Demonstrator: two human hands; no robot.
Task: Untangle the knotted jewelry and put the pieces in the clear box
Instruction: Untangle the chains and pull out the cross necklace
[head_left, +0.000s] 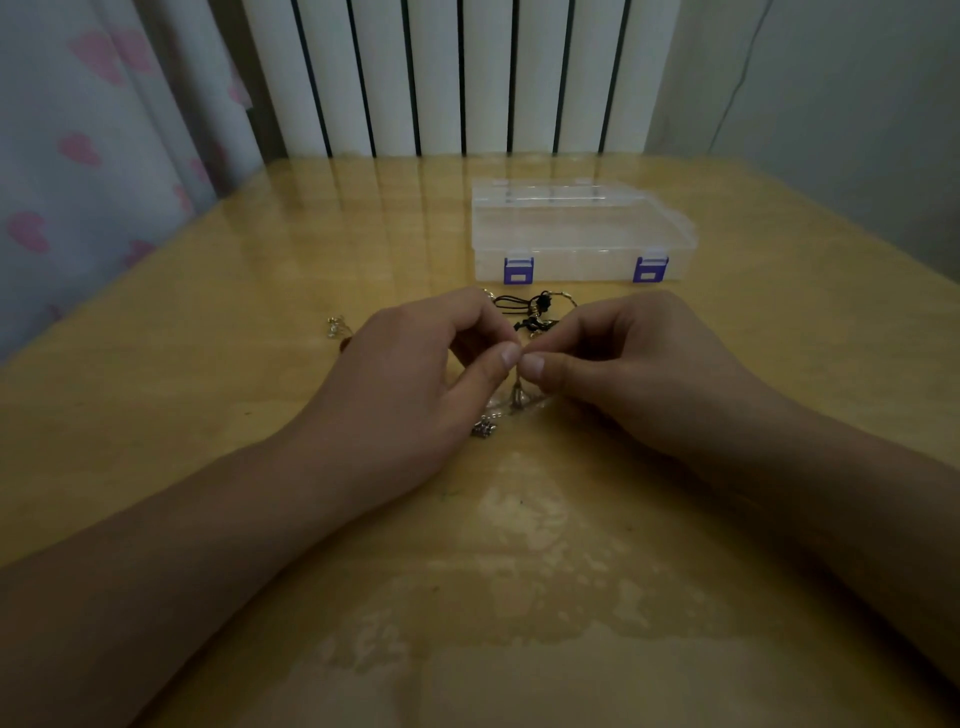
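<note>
My left hand (415, 379) and my right hand (628, 364) meet fingertip to fingertip at the table's middle, both pinching a thin silver chain (511, 408). Its small charm (484, 428) hangs down onto the table below my thumbs. A black cord piece with gold parts (535, 312) lies just beyond my fingers. Another small gold and silver piece (336, 327) lies to the left of my left hand. The clear box (582, 234) with two purple latches sits closed behind them.
The yellow wooden table (260, 270) has a glossy cover with pale patches near me. A white radiator (457, 78) stands behind the table and a curtain with pink hearts (88, 156) hangs at the left.
</note>
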